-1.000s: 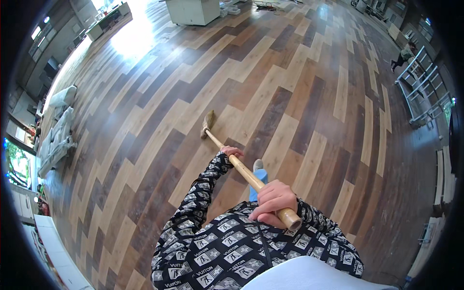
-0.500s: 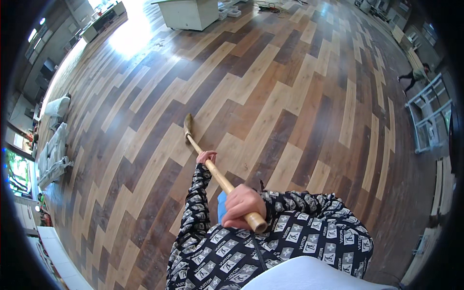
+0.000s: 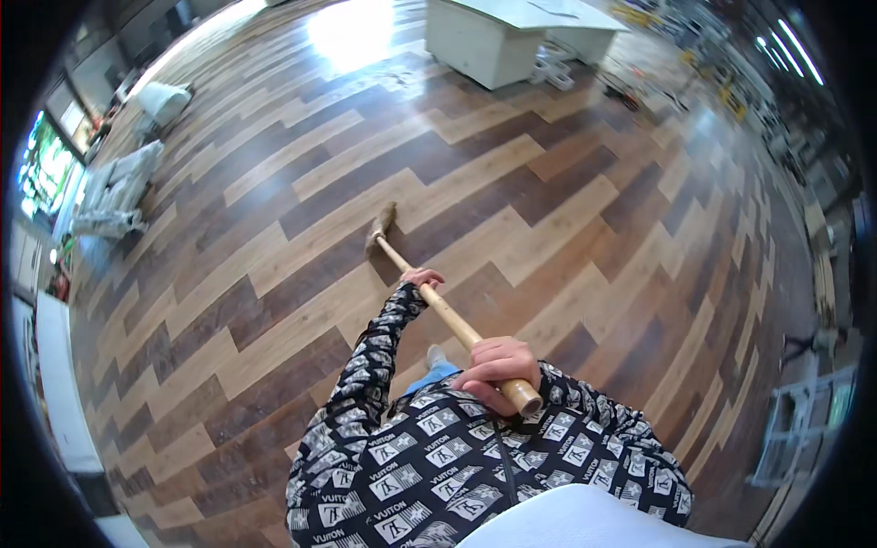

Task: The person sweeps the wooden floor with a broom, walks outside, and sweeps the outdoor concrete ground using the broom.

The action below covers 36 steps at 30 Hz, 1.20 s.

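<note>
A long-handled broom point(image 3: 454, 321) slants away from my body, its thick bamboo-like handle end near my chest. Up at that end, my right hand point(image 3: 501, 370) is wrapped round the handle. Farther along the shaft, my left hand point(image 3: 423, 278) grips it closed, with the arm stretched forward. The small brownish broom head point(image 3: 382, 225) is down at the wood-plank floor point(image 3: 512, 251), ahead and slightly left of me. Patterned black-and-white sleeves cover both arms. Below them a shoe point(image 3: 436, 354) and a bit of blue trouser leg show.
A white counter point(image 3: 484, 46) stands ahead, with white trays point(image 3: 552, 68) and cables point(image 3: 621, 96) beside it. Wrapped bundles point(image 3: 119, 192) lie along the left side. At the right are a pale metal frame point(image 3: 804, 425) and a blurred person point(image 3: 808, 347).
The view has turned left, so the counter and frame sit farther right and lower. Both hands stay on the broom, which appears shifted right. A shoe has come into sight.
</note>
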Available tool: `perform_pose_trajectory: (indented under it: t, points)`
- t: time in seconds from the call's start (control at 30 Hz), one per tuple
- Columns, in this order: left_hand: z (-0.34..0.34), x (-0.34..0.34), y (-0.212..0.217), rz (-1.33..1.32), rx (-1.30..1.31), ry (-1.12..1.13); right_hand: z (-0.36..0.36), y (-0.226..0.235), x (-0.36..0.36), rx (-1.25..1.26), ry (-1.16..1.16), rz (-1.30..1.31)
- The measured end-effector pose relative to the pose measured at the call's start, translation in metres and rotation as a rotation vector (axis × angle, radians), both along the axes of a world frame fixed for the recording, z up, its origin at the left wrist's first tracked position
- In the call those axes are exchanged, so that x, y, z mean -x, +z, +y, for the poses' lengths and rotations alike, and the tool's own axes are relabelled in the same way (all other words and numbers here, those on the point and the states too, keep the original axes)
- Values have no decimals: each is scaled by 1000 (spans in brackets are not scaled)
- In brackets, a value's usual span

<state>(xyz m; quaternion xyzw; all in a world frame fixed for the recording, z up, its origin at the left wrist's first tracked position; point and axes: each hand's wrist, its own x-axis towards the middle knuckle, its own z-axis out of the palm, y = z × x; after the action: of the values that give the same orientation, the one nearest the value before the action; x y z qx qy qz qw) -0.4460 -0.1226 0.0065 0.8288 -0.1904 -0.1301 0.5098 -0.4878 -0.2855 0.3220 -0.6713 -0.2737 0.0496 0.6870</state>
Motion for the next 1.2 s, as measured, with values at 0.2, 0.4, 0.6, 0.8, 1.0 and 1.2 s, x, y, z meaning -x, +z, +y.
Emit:
perform_pose_trajectory:
  t: [0.2, 0.4, 0.6, 0.8, 1.0, 1.2]
  points:
    - [-6, -55, -16, -85, -69, 19, -5, -34, -25, -14, 37, -152]
    - [-21, -69, -6, -169, -36, 41, -18, -35, -30, -60, 15, -220]
    - [5, -72, -31, -181, -83, 232, -4, -56, -50, -93, 118, -228]
    - [-1, -71, -2, -335, -28, 380, -5, -58, -78, -66, 154, -231]
    - [-18, -70, -7, -264, -11, 569, -6, -55, -79, -91, 225, -323]
    - [-3, -78, -30, -269, 9, 572, -8, -58, -82, -12, 220, -262]
